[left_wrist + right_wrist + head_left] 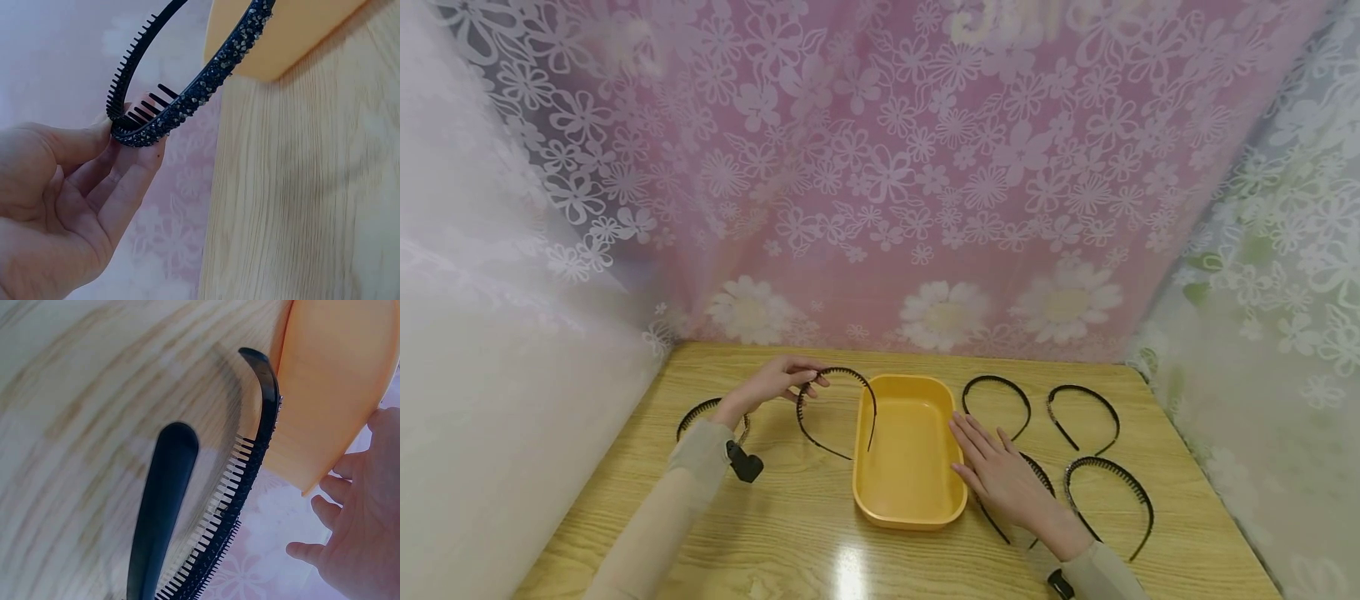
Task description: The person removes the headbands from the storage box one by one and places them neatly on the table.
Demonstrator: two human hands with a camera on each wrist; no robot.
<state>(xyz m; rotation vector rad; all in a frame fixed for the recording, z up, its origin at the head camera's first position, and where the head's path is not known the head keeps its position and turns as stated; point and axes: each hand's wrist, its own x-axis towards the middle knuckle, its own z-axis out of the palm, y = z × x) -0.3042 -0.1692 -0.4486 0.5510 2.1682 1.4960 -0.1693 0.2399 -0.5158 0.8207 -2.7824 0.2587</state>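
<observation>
My left hand (772,385) pinches a black toothed headband (844,370) between thumb and fingers near its crown. Dark glittering stones cover the band's outer face in the left wrist view, with comb teeth on the inside. Its open ends point down, and one overlaps the left rim of a yellow tray (910,467) in the head view. My right hand (1000,475) rests at the tray's right rim with fingers extended. Beneath that hand is another toothed headband (253,465), partly hidden by it in the head view.
Several more headbands lie on the wooden table (790,542): a back one (1026,400), a far right one (1117,417) and a front right one (1142,492). Another headband (692,412) sits behind my left wrist. A pink floral curtain (880,208) hangs behind the table.
</observation>
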